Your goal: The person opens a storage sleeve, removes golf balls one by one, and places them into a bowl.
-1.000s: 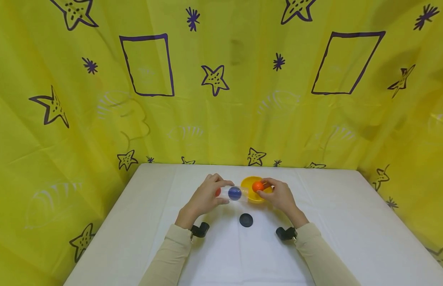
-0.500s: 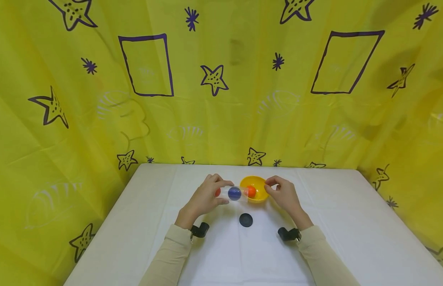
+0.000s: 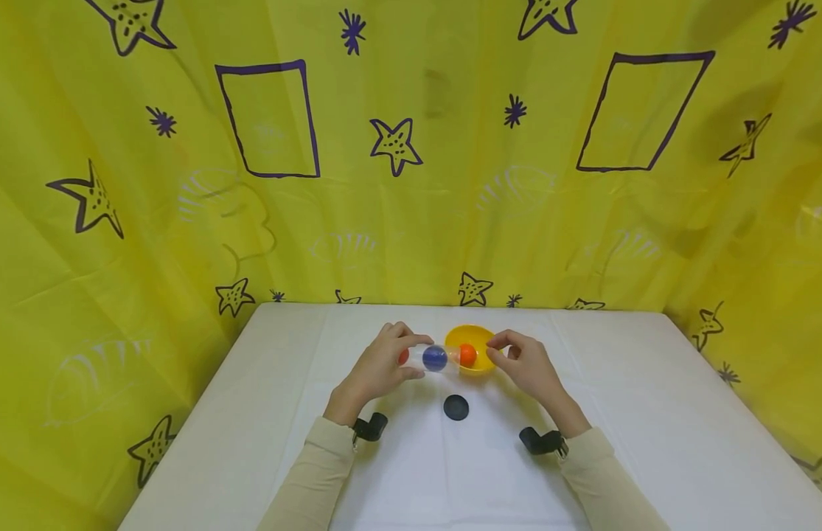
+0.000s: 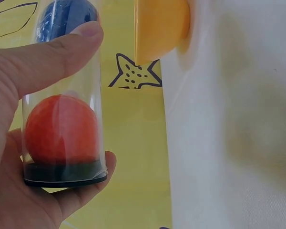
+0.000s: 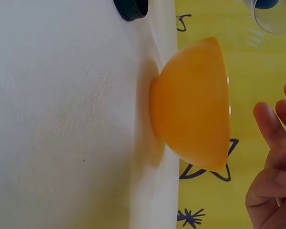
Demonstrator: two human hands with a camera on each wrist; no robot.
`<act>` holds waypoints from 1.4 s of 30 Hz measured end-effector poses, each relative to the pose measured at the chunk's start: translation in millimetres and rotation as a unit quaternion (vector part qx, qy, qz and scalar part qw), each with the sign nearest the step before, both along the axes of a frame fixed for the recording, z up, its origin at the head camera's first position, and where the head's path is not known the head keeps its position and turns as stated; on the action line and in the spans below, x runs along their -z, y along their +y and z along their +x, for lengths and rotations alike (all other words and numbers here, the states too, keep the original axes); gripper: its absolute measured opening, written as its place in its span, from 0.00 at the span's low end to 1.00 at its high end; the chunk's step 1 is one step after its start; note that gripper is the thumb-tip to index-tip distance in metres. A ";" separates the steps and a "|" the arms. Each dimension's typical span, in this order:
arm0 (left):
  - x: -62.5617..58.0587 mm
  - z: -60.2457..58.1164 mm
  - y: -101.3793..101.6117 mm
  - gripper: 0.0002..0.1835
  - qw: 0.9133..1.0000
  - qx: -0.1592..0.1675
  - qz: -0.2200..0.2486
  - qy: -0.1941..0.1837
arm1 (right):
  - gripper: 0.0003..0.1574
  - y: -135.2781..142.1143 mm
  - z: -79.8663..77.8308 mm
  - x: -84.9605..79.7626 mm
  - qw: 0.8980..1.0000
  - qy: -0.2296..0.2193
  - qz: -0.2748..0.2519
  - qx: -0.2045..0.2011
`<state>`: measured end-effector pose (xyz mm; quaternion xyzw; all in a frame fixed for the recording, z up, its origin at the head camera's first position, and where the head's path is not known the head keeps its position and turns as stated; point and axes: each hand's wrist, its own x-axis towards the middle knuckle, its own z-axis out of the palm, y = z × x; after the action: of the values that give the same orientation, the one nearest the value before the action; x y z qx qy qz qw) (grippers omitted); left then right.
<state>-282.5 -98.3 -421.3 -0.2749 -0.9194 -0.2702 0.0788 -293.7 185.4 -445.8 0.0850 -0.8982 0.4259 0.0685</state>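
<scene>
Hanging behind the white surface (image 3: 676, 420), a yellow curtain (image 3: 444, 214) carries dark printed line drawings — spotted stars, small bursts and two tall four-sided frames — along with paler figures too faint to make out. The left hand (image 3: 377, 365) grips a clear tube (image 4: 88, 83), thumb laid across one side and fingers round the other, holding it roughly level above the surface. Inside sit a red ball (image 4: 62, 129) beside the dark base (image 4: 64, 174) and a blue ball (image 3: 435, 358) nearer the mouth, which points rightward at a yellow bowl (image 5: 195, 105). An orange ball (image 3: 467, 355) lies in the bowl, just past the tube's end. The right hand (image 3: 526, 365) hovers by the bowl's right rim — fingers loosely bent, apart from the ball. Beige sleeves (image 3: 311, 472) cover both forearms; between them, a black cap (image 3: 456, 407) rests on the lightly creased surface.
</scene>
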 end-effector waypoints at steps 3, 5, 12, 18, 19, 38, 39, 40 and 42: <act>-1.1 0.4 -0.1 0.25 1.000 -0.002 0.001 -0.003 | 0.12 -2.9 4.3 -2.5 1.000 -0.001 -0.002 -0.018; -1.8 0.7 0.0 0.25 1.000 -0.004 -0.001 -0.005 | 0.12 -4.7 7.1 -3.8 0.999 -0.004 0.001 -0.035; -5.4 1.7 -0.3 0.26 1.000 -0.008 -0.007 0.002 | 0.11 -12.5 14.6 -7.5 0.996 -0.007 -0.009 -0.092; -6.6 1.6 -1.0 0.26 1.000 -0.009 -0.009 0.010 | 0.12 -20.3 20.5 -10.2 0.992 -0.014 -0.017 -0.123; -6.3 1.3 -1.0 0.26 1.000 -0.007 -0.008 0.012 | 0.13 -21.2 21.3 -10.1 0.992 -0.016 -0.018 -0.126; -4.9 2.7 1.1 0.27 1.000 -0.004 -0.010 0.020 | 0.24 -22.3 22.7 -3.5 0.982 -0.059 -0.061 -0.166; -5.0 2.8 1.5 0.27 1.000 -0.004 -0.009 0.018 | 0.24 -21.8 22.6 -3.6 0.982 -0.056 -0.058 -0.168; -5.1 2.9 1.7 0.27 1.000 -0.003 -0.007 0.016 | 0.24 -21.5 22.6 -3.9 0.983 -0.054 -0.055 -0.169; -4.9 3.0 2.0 0.26 1.000 -0.004 -0.005 0.015 | 0.24 -21.0 22.7 -4.6 0.983 -0.052 -0.052 -0.169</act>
<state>-279.5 -96.4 -416.4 -0.2758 -0.9205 -0.2610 0.0922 -271.0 164.4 -441.1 0.2098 -0.8499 0.4810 -0.0473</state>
